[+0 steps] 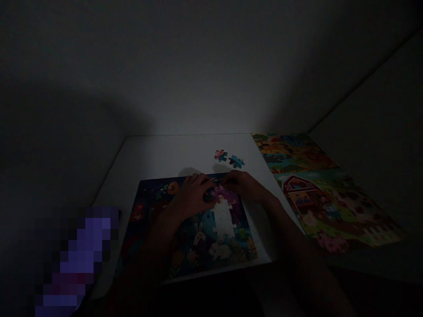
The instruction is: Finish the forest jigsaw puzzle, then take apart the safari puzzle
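A dark, colourful jigsaw puzzle (188, 233) with animal pictures lies on the white table, and a pale gap (224, 219) shows in its right half. My left hand (193, 196) rests over its upper middle, fingers bent, thumb and forefinger apart in a curve at a purple jigsaw piece (220, 190) with eyes printed on it. From the right, my right hand (243, 185) bends over the puzzle's top edge, its fingertips closed at that same piece. Poor light hides the exact finger contact. Two loose pieces, one pinkish (220, 155) and one teal (236, 161), lie just beyond the puzzle.
To the right lie a farm picture puzzle (330, 207) and, behind it, another animal scene (294, 152). A pale wall (198, 88) rises behind the white table (165, 154). At the lower left is a blurred bluish patch (82, 251). The whole room is dim.
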{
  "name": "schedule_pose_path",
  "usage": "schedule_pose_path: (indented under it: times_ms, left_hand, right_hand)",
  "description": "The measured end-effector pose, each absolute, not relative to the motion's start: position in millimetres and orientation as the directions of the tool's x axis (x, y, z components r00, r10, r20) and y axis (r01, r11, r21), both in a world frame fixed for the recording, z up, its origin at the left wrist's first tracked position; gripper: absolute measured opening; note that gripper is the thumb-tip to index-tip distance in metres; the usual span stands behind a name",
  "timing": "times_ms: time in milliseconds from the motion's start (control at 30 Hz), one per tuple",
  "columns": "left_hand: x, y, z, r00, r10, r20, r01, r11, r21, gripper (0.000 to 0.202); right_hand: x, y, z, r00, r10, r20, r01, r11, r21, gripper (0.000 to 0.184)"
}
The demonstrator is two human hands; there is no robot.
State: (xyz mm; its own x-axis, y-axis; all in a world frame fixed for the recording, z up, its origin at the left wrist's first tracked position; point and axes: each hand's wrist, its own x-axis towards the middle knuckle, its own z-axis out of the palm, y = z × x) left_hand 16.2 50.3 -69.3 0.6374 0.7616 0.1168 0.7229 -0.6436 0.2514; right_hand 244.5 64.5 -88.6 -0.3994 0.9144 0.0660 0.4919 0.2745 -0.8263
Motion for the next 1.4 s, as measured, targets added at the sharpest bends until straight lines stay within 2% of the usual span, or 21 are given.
schedule_pose_path:
  times_ms: [300, 467, 600, 700, 767, 833, 867, 1000, 1133, 1267, 1333, 1400]
  left_hand:
    - [20, 47, -70, 0.662, 0.736, 0.139, 0.707, -0.675, 0.210, 0.026]
    - [22, 46, -73, 0.654, 0.742, 0.145, 0.710, -0.669, 0.219, 0.037]
    - [24, 47, -73, 0.652, 0.748, 0.127, 0.717, -0.662, 0.218, 0.031]
    - [24, 48, -72, 0.649, 0.751, 0.123, 0.716, -0.657, 0.236, 0.029]
    - [23, 48, -73, 0.644, 0.755, 0.126, 0.711, -0.651, 0.264, 0.029]
    - [22, 49, -74, 0.639, 0.758, 0.130, 0.705, -0.645, 0.293, 0.027]
    - [21, 50, -74, 0.639, 0.757, 0.134, 0.700, -0.645, 0.305, 0.027]
    - [17, 53, -76, 0.642, 0.751, 0.153, 0.680, -0.650, 0.338, 0.024]
    - [15, 56, -76, 0.650, 0.742, 0.163, 0.666, -0.660, 0.347, 0.019]
    - [14, 57, -77, 0.636, 0.752, 0.174, 0.683, -0.653, 0.327, 0.017]
    - [14, 58, -77, 0.626, 0.760, 0.175, 0.691, -0.645, 0.326, 0.016]
    - [14, 57, -77, 0.621, 0.765, 0.173, 0.697, -0.640, 0.323, 0.017]
  right_hand:
    - [244, 65, -90, -0.443, 0.894, 0.058, 0.436, 0.272, -0.858, 0.011]
    - [242, 66, -94, -0.415, 0.909, 0.036, 0.478, 0.252, -0.842, 0.011]
    - [241, 67, -99, -0.412, 0.909, 0.065, 0.435, 0.259, -0.862, 0.010]
    - [247, 75, -104, -0.293, 0.945, 0.146, 0.430, 0.267, -0.862, 0.008]
    - [257, 84, -109, -0.070, 0.970, 0.235, 0.513, 0.237, -0.825, 0.009]
    - [268, 94, -117, 0.148, 0.942, 0.301, 0.605, 0.154, -0.781, 0.018]
    - [273, 98, -122, 0.203, 0.926, 0.319, 0.642, 0.120, -0.757, 0.024]
    - [283, 103, -137, 0.162, 0.917, 0.364, 0.773, 0.111, -0.624, 0.043]
    - [280, 101, -134, 0.109, 0.938, 0.330, 0.828, 0.098, -0.553, 0.041]
    - [283, 101, -123, 0.190, 0.959, 0.213, 0.761, -0.007, -0.649, 0.044]
    - [285, 101, -119, 0.243, 0.958, 0.155, 0.658, -0.045, -0.752, 0.045]
    - [285, 98, -113, 0.244, 0.962, 0.126, 0.500, -0.014, -0.866, 0.041]
